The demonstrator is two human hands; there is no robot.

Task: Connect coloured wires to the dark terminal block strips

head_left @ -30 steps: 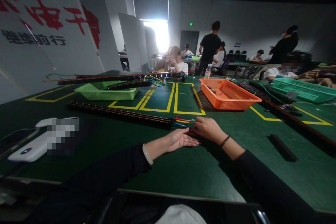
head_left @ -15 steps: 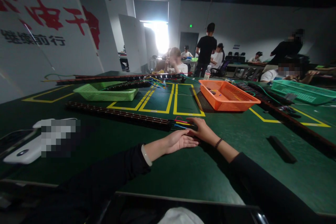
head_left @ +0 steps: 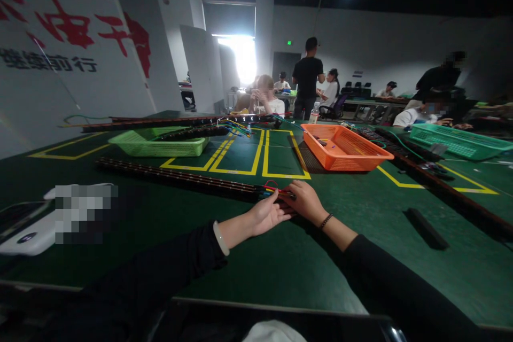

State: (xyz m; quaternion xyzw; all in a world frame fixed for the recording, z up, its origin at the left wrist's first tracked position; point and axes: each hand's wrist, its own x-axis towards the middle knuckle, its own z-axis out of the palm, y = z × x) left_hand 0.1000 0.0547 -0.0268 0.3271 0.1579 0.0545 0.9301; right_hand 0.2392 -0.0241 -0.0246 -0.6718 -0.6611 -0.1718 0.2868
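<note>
A long dark strip bundle with rows of small light dots (head_left: 180, 175) lies across the green table. From its right end, thin red, yellow and blue wires (head_left: 271, 189) run between my hands. My right hand (head_left: 308, 202), with a dark beaded bracelet, has its fingers closed on the wire ends; the exact tips are hidden. Below and left of it, my left hand (head_left: 264, 217), wearing a pale bangle, is palm up with fingers stretched out under the right hand. Its thumb stands up beside the wires.
A light green basket (head_left: 188, 148), an orange basket (head_left: 348, 164) and a teal basket (head_left: 460, 141) stand farther back. A dark bar (head_left: 425, 228) lies at right, a white device (head_left: 30, 238) at left. Long strips (head_left: 452, 192) cross the right side. Several people sit or stand beyond.
My left thumb has risen beside the wires. My right hand has shifted slightly left, its fingers drawn in around the wire ends. The view has moved a little.
</note>
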